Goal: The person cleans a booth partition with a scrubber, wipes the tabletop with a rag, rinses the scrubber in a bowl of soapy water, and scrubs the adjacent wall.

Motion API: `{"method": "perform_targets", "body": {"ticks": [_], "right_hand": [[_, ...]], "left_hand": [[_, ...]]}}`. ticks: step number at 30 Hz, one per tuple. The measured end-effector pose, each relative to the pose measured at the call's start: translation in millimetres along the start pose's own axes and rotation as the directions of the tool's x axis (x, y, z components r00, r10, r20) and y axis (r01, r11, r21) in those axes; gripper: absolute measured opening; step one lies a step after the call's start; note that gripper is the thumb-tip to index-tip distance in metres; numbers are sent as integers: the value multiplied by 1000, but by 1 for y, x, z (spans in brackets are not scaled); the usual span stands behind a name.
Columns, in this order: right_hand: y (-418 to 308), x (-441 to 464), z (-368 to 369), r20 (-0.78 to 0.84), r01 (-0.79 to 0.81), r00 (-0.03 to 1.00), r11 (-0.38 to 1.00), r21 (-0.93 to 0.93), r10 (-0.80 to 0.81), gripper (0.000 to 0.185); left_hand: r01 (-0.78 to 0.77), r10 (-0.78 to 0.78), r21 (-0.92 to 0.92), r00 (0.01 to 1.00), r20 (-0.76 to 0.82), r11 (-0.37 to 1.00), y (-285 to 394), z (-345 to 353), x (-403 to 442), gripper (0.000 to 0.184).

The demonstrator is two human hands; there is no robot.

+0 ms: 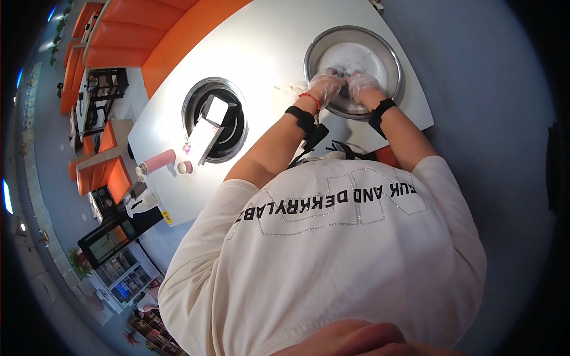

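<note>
A round metal basin (396, 74) holding white foamy liquid (365, 56) stands at the far right of the white table. Both hands wear clear plastic gloves and are inside its near side. My left hand (327, 84), with a red bracelet at the wrist, has its fingers curled close to the right hand. My right hand (363, 86) is bent inward, its fingertips near the left ones. Between them shows a small dark patch at the foam; what they grip there is too small to name. Black bands sit round both wrists.
A round well (238, 139) in the white table (261, 59) holds a tilted white-and-grey box (209, 133). Left of it are a pink bottle (159, 161) and a small pink cup (184, 168). An orange bench (133, 32) runs along the far side.
</note>
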State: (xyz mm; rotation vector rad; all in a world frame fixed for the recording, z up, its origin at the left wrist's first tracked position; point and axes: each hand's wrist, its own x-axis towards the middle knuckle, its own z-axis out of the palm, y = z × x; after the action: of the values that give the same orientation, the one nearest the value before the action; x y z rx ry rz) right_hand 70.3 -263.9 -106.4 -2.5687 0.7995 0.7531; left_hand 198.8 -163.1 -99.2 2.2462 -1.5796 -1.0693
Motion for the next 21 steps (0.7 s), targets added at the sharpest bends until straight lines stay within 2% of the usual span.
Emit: {"method": "perform_targets", "body": {"ticks": [1, 3, 4, 5, 6, 7, 9, 10, 12, 13, 15, 16, 17, 20, 21], "right_hand": [[-2, -2, -7, 8, -13, 1000, 1000, 10, 13, 38], [7, 12, 8, -83, -11, 997, 999, -46, 7, 38], [13, 21, 16, -130, -13, 992, 997, -75, 3, 39], [15, 19, 9, -82, -5, 997, 998, -57, 0, 38], [18, 12, -4, -33, 2, 999, 999, -38, -3, 37], [19, 7, -13, 17, 7, 1000, 1000, -19, -7, 36], [34, 15, -3, -138, 96, 987, 993, 75, -85, 33], [41, 21, 4, -216, 146, 969, 982, 117, -118, 31], [40, -13, -38, -148, 156, 985, 848, 506, -93, 32], [39, -30, -59, -111, 142, 990, 726, 672, -90, 32], [45, -41, -69, -93, 157, 984, 513, 844, -149, 32], [48, -45, -74, -92, 156, 980, 390, 908, -177, 32], [49, -49, -83, -60, 118, 988, 440, 890, -142, 36], [50, -38, -62, -222, 153, 967, 413, 898, 124, 41], [54, -24, -54, -191, 58, 968, 600, 798, 161, 44]], "left_hand": [[-6, 6, -9, 1000, -15, 1000, -2, 1, 1, 36], [-194, 204, 307, 979, -3, 932, 7, -15, -7, 39], [-80, 86, 90, 994, -65, 993, 11, -17, -7, 41], [30, -44, -138, 994, -97, 990, 15, -18, -7, 43], [130, -176, -362, 979, -98, 923, 20, -21, -9, 45], [141, -190, -393, 978, -87, 909, 25, -24, -13, 47], [165, -216, -452, 974, -63, 876, 37, -38, -23, 51], [126, -155, -429, 987, -32, 895, 37, -42, -24, 52], [45, -34, -386, 999, 33, 921, 37, -46, -27, 53], [21, -11, -445, 1000, 24, 895, 38, -46, -28, 52], [-26, 34, -554, 999, 4, 832, 43, -46, -32, 51], [25, -12, -546, 1000, 26, 837, 46, -49, -33, 50], [75, -58, -537, 997, 49, 840, 51, -56, -36, 50], [195, -202, -501, 979, 40, 843, 50, -53, -28, 53], [232, -253, -490, 967, 23, 841, 47, -48, -24, 54]]}}
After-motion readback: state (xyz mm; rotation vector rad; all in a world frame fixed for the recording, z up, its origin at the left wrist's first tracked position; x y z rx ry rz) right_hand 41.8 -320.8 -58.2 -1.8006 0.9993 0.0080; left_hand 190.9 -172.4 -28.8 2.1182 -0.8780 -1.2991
